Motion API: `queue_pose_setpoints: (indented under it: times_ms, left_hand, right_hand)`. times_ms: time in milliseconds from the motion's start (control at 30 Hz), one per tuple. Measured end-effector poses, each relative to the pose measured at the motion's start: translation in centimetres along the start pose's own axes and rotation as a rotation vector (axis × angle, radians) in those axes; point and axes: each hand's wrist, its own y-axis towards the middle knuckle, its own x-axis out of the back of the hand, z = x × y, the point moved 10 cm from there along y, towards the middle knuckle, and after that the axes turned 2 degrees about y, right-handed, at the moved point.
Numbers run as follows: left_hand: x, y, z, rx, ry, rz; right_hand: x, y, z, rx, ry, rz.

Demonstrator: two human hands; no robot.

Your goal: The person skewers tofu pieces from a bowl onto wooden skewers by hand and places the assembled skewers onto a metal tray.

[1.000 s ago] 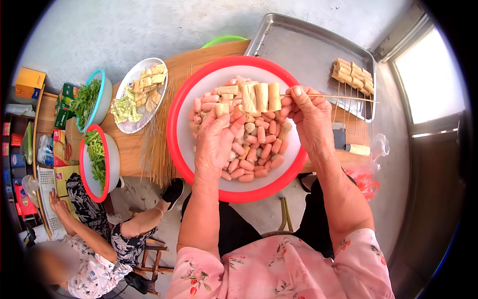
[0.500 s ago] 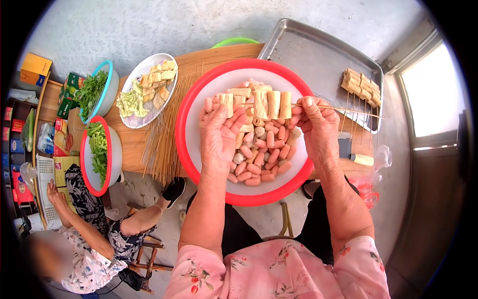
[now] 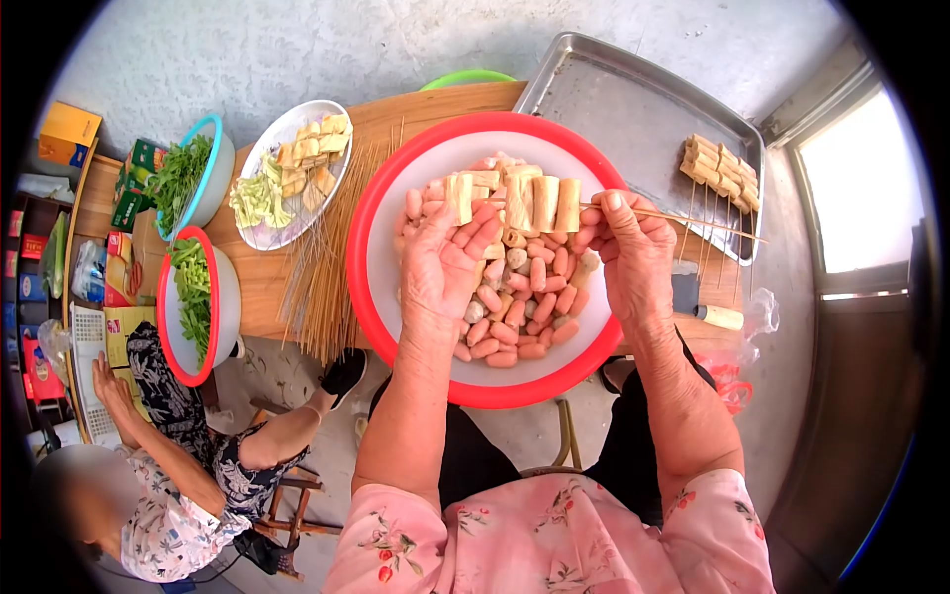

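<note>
My right hand [image 3: 633, 252] pinches a thin wooden skewer [image 3: 693, 220] that points left and carries several pale yellow rolled pieces, like tofu-skin rolls [image 3: 544, 205], side by side. Between the fingers of my left hand [image 3: 442, 265] is one more such roll [image 3: 458, 199], at the skewer's tip end and apart from the others by a gap. How far the tip goes into it is hard to see. Both hands are above a red-rimmed white basin [image 3: 372, 297] filled with small pink sausages [image 3: 505, 337], greyish balls [image 3: 474, 313] and more rolls.
Bare skewers [image 3: 327, 267] lie left of the basin, beside a plate [image 3: 334, 107] of rolls and pale greens. Two basins of leafy greens [image 3: 195, 297] stand farther left. At right are a metal tray [image 3: 633, 109] with filled skewers [image 3: 720, 173] and a knife [image 3: 717, 316]. Another person [image 3: 188, 495] sits lower left.
My left hand has shifted slightly right with its roll, narrowing the gap to the rolls on the skewer. My right hand has stayed nearly still.
</note>
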Motion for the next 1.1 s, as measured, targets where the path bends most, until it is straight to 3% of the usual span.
queue_pose_setpoints:
  times_ms: [267,1100]
  left_hand:
    - [-0.4,-0.1,0.5,0.066,-0.013,0.081]
    - [-1.1,-1.6,0.3,0.081,0.125,0.026]
  right_hand:
    - [0.3,0.2,-0.2,0.017,0.001,-0.008]
    - [-1.5,-0.6,-3.0,-0.082,0.096,0.046]
